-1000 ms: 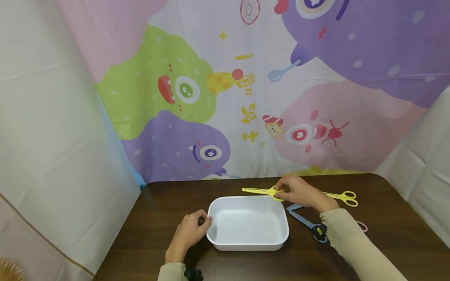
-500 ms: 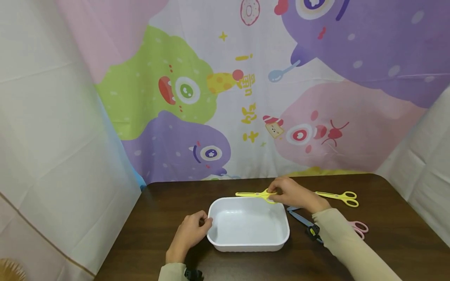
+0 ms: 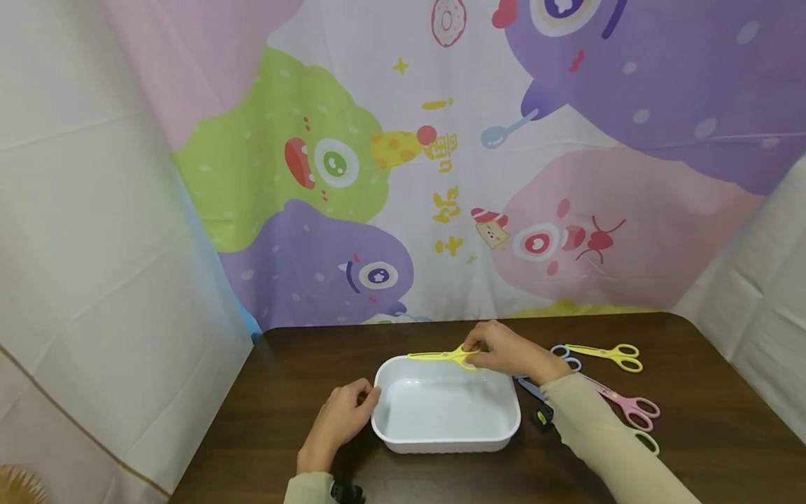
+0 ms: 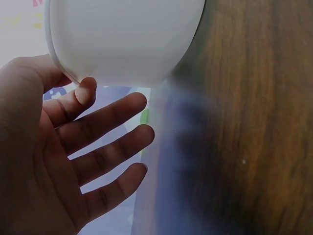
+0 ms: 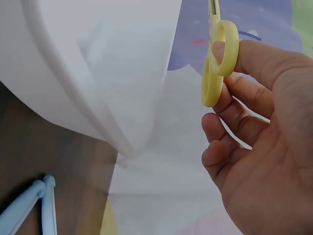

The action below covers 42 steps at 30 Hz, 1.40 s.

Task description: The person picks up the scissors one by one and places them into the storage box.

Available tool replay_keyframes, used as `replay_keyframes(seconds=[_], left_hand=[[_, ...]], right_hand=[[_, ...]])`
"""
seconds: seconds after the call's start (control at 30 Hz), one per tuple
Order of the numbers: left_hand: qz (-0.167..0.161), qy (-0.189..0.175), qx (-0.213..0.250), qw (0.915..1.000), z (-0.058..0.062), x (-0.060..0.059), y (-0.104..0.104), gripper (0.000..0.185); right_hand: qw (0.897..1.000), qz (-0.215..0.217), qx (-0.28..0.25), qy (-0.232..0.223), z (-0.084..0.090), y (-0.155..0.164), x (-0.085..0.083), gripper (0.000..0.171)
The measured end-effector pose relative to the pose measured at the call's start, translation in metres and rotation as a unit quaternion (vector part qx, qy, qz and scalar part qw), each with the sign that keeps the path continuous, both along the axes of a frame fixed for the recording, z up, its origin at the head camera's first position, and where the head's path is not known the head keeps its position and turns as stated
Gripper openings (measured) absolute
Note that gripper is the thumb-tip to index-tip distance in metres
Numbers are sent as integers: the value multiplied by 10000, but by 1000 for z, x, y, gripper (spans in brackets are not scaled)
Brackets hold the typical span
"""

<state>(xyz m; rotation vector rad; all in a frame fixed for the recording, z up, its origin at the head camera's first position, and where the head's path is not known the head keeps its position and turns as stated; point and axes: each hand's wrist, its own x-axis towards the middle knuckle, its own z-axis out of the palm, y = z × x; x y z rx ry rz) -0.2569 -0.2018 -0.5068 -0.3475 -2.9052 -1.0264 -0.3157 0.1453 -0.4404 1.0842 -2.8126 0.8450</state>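
A white rectangular tray (image 3: 446,444) stands at the middle of the table. My left hand (image 3: 338,417) pinches its left rim between thumb and index finger; in the left wrist view the other fingers (image 4: 113,152) spread loosely below the tray wall. Over the tray's far rim, my right hand (image 3: 508,350) holds yellow scissors (image 3: 434,356) by the handle loops, blades pointing left. The right wrist view shows the thumb through one yellow loop (image 5: 234,49), with the fingers curled behind the other.
Right of the tray lie more scissors: a yellow pair (image 3: 611,354), a pink pair (image 3: 632,407), a blue pair (image 3: 532,389) partly under the right arm, and a pair with a green loop (image 3: 648,441) mostly hidden by the sleeve. A patterned curtain (image 3: 352,175) hangs behind the table (image 3: 277,378).
My right hand has moved left and slightly nearer with the yellow scissors, along the tray's far rim. More of the blue, pink and green scissors shows. The left hand stays at the rim.
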Motion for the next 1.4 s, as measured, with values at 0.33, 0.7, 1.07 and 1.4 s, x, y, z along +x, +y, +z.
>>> replay_keyframes(seconds=[0.33,0.7,1.07,1.4], left_hand=[[9,43,20,10000,1,0,1,26],[37,52,12,10000,1,1,1,26],[-11,50,41,10000,3,2,1,26],[5,91,11,10000,2,1,1,26]], right_hand=[[9999,-94,97,-4,-5,-6,1,14],[9999,-27,76,-93,-5,-15,-1,14],[9991,-112,46,-398,-5,-27,-1,15],[9991,-53,37,-430,-7,-32,-3,14]])
